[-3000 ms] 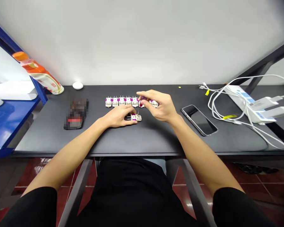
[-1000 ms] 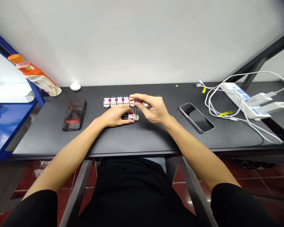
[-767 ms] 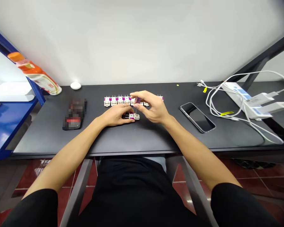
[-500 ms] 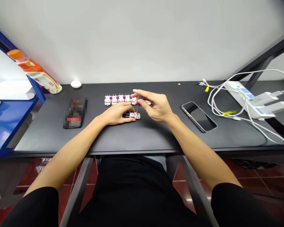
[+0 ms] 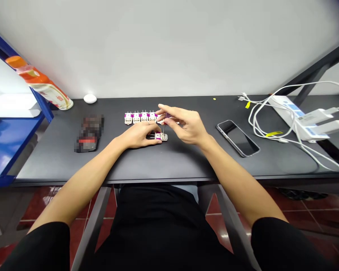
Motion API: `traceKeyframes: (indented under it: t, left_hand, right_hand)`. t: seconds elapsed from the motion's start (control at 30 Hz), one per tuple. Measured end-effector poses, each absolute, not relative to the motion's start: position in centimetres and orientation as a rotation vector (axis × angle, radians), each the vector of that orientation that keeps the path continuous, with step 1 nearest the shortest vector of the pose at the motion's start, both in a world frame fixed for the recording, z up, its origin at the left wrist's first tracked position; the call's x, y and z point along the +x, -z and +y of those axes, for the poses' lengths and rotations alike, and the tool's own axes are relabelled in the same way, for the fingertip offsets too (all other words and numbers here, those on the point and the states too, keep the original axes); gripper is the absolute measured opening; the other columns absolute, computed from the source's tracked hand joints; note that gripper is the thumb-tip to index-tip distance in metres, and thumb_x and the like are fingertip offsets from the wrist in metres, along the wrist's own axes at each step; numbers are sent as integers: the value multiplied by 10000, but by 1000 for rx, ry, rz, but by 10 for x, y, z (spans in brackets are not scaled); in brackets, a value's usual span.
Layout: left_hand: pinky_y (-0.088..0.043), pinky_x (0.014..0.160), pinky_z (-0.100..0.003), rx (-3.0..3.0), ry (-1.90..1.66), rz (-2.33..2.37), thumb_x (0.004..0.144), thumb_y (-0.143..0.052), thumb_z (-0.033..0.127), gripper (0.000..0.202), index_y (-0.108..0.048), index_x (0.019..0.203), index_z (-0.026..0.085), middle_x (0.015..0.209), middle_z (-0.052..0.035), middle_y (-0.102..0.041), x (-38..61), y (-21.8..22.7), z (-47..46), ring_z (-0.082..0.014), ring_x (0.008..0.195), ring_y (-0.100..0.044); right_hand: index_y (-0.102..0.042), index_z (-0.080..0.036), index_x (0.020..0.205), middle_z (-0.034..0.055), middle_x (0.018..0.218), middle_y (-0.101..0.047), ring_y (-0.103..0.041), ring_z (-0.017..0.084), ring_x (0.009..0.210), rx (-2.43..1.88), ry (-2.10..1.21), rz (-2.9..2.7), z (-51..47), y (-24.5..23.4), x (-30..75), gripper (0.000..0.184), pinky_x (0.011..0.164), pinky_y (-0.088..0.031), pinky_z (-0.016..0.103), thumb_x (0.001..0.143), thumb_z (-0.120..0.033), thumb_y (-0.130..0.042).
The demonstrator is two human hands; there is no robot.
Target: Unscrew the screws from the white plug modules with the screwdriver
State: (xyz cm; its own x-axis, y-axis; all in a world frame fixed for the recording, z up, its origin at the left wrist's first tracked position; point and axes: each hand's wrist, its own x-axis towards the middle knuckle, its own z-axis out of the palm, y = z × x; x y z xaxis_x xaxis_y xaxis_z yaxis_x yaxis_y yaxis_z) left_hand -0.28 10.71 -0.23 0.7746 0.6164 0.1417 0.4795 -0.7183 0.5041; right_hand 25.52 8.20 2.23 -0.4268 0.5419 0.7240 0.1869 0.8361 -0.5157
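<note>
At the middle of the black desk (image 5: 186,162), the left hand (image 5: 137,136) lies curled over a white terminal block (image 5: 161,136) with magenta parts, its fingers bearing down on the block's near end and pinning it flat. The right hand (image 5: 185,125) hangs just above, thumb and fingers closed in a pinch around a small screwdriver (image 5: 164,128), whose purple handle is mostly hidden; its thin shaft points down to the block, and whether the tip touches cannot be told at this size. Just behind stands a row of matching terminal blocks (image 5: 140,117), partly hidden by the right hand. A smartphone (image 5: 237,138) lies to the right, and a blurred object (image 5: 89,133) to the left. Further right are a power strip (image 5: 296,116) and tangled white cables (image 5: 260,126). The likeliest trouble seems to be the shaft slipping off the small block under uneven pressure, or the block skidding from beneath the left fingers and knocking into the close-set row.
</note>
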Motion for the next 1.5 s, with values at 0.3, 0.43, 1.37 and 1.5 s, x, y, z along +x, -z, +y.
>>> traceKeyframes:
  t: [0.3, 0.43, 1.37, 1.5]
  left_hand:
    - [-551, 890, -378, 2511, -437, 810, 1061, -712, 632, 463, -757, 1233, 204, 1161, -108, -783, -2, 1, 106, -255, 950, -704]
    - [-547, 894, -381, 2516, -433, 800, 1058, -716, 629, 458, -756, 1227, 205, 1133, -99, -776, -3, 1, 107, -259, 961, -701]
    - [-534, 861, -369, 2509, -438, 816, 1054, -726, 626, 464, -755, 1238, 201, 1191, -109, -789, -2, 0, 106, -246, 933, -699]
    - [-535, 862, -368, 2504, -443, 810, 1056, -727, 622, 455, -755, 1225, 201, 1186, -109, -791, -2, 1, 105, -244, 924, -698]
  right_hand:
    - [-769, -352, 1530, 4, 1072, -870, -802, 178, 924, -567, -155, -1974, 88, -23, 254, 411, 882, -716, 356, 1125, -313, -709]
    - [-701, -316, 1608, 31, 1131, -864, -811, 196, 1016, -569, -201, -2034, 84, -26, 255, 467, 926, -716, 380, 1166, -251, -566]
    - [-793, -414, 1503, 31, 1187, -836, -776, 202, 968, -569, -176, -1976, 91, -20, 259, 388, 858, -695, 391, 1120, -396, -732]
    - [-822, -428, 1457, 12, 1048, -811, -744, 187, 854, -598, -154, -1894, 93, -17, 258, 392, 765, -689, 384, 1065, -433, -819]
